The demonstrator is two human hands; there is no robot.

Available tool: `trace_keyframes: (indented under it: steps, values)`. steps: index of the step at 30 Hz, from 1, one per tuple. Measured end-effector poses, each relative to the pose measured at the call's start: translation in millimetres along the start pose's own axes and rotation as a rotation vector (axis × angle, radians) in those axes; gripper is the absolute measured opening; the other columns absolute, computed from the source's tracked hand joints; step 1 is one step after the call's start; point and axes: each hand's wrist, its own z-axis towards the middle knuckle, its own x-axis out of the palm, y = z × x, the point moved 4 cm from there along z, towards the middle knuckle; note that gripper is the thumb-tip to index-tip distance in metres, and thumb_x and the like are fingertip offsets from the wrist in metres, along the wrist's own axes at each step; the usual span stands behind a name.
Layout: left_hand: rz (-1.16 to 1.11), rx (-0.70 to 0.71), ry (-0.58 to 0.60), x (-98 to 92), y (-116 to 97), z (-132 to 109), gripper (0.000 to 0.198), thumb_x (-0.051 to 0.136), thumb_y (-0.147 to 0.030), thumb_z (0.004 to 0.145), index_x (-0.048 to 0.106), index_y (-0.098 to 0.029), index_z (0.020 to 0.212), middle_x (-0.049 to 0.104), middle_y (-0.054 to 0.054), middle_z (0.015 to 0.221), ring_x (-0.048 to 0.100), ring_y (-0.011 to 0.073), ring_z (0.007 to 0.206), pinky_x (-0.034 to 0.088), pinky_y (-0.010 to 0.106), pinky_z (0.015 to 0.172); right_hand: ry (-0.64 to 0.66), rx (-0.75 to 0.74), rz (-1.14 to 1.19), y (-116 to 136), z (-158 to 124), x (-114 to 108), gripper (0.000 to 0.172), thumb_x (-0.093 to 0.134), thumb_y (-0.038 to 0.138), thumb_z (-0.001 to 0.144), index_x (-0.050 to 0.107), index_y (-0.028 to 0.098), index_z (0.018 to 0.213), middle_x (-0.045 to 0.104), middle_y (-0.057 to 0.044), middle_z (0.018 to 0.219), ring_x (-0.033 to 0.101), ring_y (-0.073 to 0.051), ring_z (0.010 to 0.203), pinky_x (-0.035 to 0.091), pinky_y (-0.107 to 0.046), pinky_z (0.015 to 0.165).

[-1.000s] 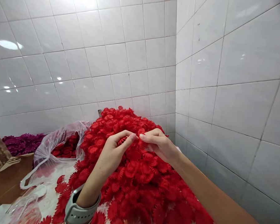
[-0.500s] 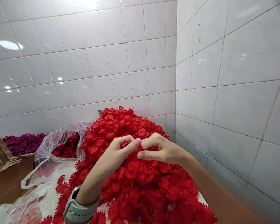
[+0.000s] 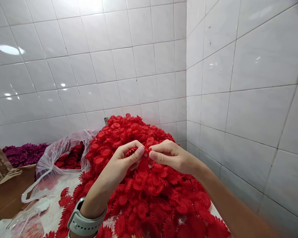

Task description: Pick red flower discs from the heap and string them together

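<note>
A big heap of red plastic flower pieces [image 3: 149, 185] fills the corner in front of me. Above it, my left hand [image 3: 125, 162], with a grey watch [image 3: 84, 223] on the wrist, pinches a small stack of red flower pieces [image 3: 132, 151] between thumb and fingers. My right hand [image 3: 170, 155] meets it fingertip to fingertip, its fingers closed on a red flower piece [image 3: 149, 152] at the stack's end. Both hands hover just over the top of the heap.
White tiled walls [image 3: 238, 99] close in behind and at the right. A clear plastic bag [image 3: 62, 153] with red pieces lies left of the heap. Purple flower pieces [image 3: 22, 153] sit in a brown cardboard box [image 3: 7, 185] at far left. Another clear bag [image 3: 24, 224] is at bottom left.
My right hand has risen and curled its fingers closer to the left hand's fingertips. The left hand has shifted slightly up with its stack. The heap is unchanged.
</note>
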Motion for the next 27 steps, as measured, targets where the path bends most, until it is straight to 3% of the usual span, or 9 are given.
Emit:
trace_keyframes:
  steps: [3,15,22,27]
  values:
    - [0.036,0.0,-0.031,-0.3,-2,-1,0.029,0.055,-0.043,0.084,0.052,-0.019,0.069,0.034,-0.006,0.058,0.026,0.0092,0.055,0.02,0.023,0.05,-0.032,0.019,0.057,1,0,0,0.04,0.041,0.034,0.093,0.03,0.02,0.057,0.023,0.006,0.054,0.02,-0.008,0.047,0.018,-0.026,0.045]
    - [0.158,0.02,-0.099,0.8,-8,-3,0.025,0.055,-0.038,0.083,0.051,-0.019,0.067,0.035,-0.007,0.055,0.027,0.0085,0.053,0.022,0.022,0.048,-0.302,0.003,0.091,3,3,1,0.042,0.044,0.031,0.087,0.024,0.021,0.051,0.022,0.006,0.05,0.018,-0.008,0.046,0.017,-0.027,0.044]
    - [0.27,0.078,-0.199,-0.9,-14,-4,0.018,0.06,-0.037,0.08,0.056,-0.02,0.074,0.044,-0.007,0.061,0.033,0.008,0.053,0.027,0.02,0.047,-0.317,-0.039,-0.129,6,4,8,0.037,0.041,0.026,0.087,0.025,0.02,0.054,0.025,0.005,0.053,0.023,-0.008,0.047,0.02,-0.026,0.046]
    - [0.264,0.097,-0.219,-2.1,-15,-4,0.014,0.061,-0.034,0.079,0.059,-0.02,0.077,0.054,-0.004,0.068,0.046,0.0102,0.062,0.036,0.02,0.054,-0.304,-0.01,-0.037,4,3,9,0.036,0.039,0.029,0.089,0.028,0.02,0.056,0.026,0.005,0.054,0.024,-0.009,0.048,0.02,-0.026,0.046]
